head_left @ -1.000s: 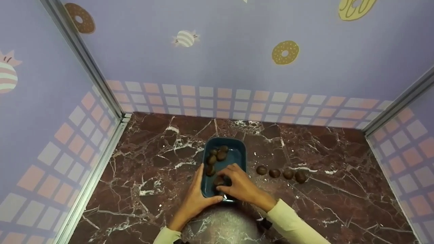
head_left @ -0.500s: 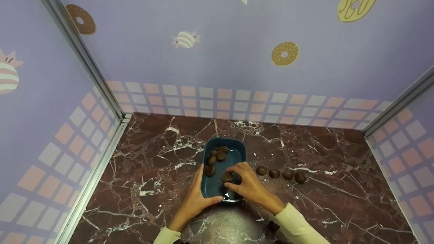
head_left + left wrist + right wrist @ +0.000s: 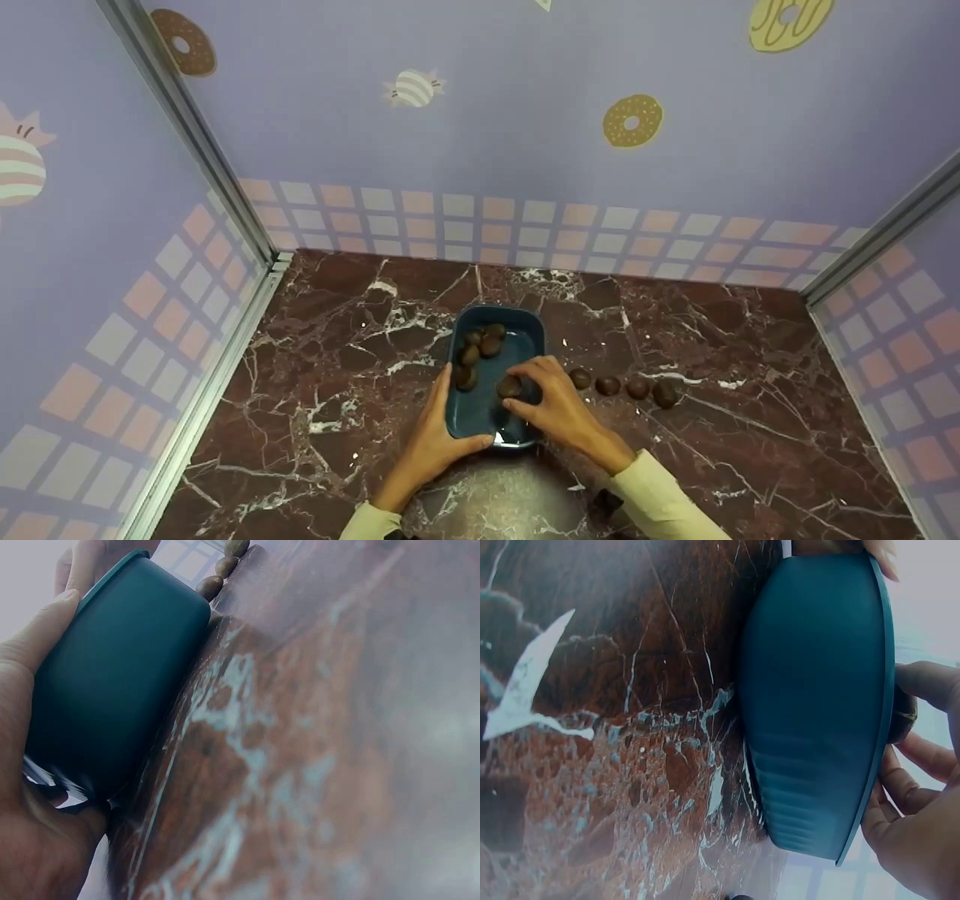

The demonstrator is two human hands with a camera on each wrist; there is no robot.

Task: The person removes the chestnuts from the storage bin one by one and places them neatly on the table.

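A deep teal rectangular dish [image 3: 526, 346] stands on the marble surface. My left hand [image 3: 431, 442] holds its near left corner, thumb at the near rim and fingers along the left wall; the left wrist view shows that hand against the dish's side [image 3: 112, 667]. Over the dish's right half, my right hand [image 3: 564, 409] pinches a brown chestnut [image 3: 508, 387] between thumb and fingers. In the right wrist view the pinched chestnut [image 3: 904, 718] shows partly behind the dish rim. Several chestnuts [image 3: 469, 355] lie inside along the dish's left side and far left corner.
Several more chestnuts [image 3: 637, 388] lie in a row on the marble surface [image 3: 360, 330], right of the dish. Purple panels with a tile pattern [image 3: 480, 217] enclose the back and both sides, with metal rails [image 3: 202, 180] at the corners.
My right hand has moved rightward within the dish with the chestnut pinched in it, away from the near left part. The left hand and the dish have stayed in place.
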